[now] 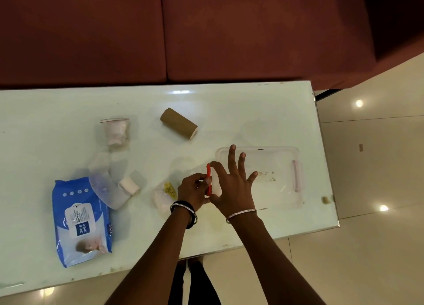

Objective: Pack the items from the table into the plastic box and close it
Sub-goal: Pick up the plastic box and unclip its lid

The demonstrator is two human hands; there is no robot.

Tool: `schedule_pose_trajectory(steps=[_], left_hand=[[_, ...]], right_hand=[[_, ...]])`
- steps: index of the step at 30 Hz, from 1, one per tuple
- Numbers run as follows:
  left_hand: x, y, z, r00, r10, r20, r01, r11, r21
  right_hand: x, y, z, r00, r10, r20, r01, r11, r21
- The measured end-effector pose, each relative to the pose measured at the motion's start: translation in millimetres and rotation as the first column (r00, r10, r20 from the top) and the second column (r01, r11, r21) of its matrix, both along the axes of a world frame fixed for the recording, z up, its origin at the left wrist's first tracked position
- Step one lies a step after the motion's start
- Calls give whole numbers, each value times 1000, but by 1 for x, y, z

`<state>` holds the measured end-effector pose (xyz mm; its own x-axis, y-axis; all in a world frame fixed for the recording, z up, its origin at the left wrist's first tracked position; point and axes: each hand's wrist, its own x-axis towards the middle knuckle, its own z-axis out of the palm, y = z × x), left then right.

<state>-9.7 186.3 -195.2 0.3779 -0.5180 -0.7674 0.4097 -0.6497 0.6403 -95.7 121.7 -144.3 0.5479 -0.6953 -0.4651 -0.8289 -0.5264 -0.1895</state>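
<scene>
1. Wet-wipes pack (80, 222), bandage rolls (128, 186) and brown roll (179, 126) lie unpacked on the surface (229, 103).
2. Left hand (195, 191): fingers pinch the red clasp (208, 178); it may snap back.
3. Right hand (231, 185), fingers spread, steadies the plastic box (275, 167), blocking its lid; box could slide.

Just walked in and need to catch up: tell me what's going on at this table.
A person is working at the clear plastic box on the white table. The left hand pinches the box's red latch at its near-left side while the right hand lies spread on its lid. Still out on the table: a blue wet wipes pack, a brown roll, a small zip bag and white bandage rolls.
</scene>
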Motion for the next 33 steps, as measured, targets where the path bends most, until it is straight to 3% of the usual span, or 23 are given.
schedule_pose_trajectory(steps=[13, 19, 23, 27, 29, 33], left_hand=[[-14, 8, -26, 987, -113, 111, 103, 990, 96], [-18, -3, -4, 950, -202, 237, 177, 976, 123], [-20, -2, -7, 998, -28, 65, 21, 995, 98], [-23, -2, -12, 998, 57, -35, -54, 995, 86], [-24, -2, -14, 995, 71, -65, -66, 995, 68], [-23, 2, -13, 991, 90, -104, -87, 996, 37]], right_hand=[[-3, -3, -2, 994, 94, -63, -97, 994, -44], [-6, -14, 26, 992, 128, -14, -127, 990, 60], [-20, -29, 61, 994, 80, 68, -87, 989, 118], [-44, -41, 82, 984, -45, 175, 43, 999, 11], [-58, -46, 88, 970, -106, 217, 133, 984, -116], [-101, -74, 110, 911, -209, 355, 347, 854, -387]])
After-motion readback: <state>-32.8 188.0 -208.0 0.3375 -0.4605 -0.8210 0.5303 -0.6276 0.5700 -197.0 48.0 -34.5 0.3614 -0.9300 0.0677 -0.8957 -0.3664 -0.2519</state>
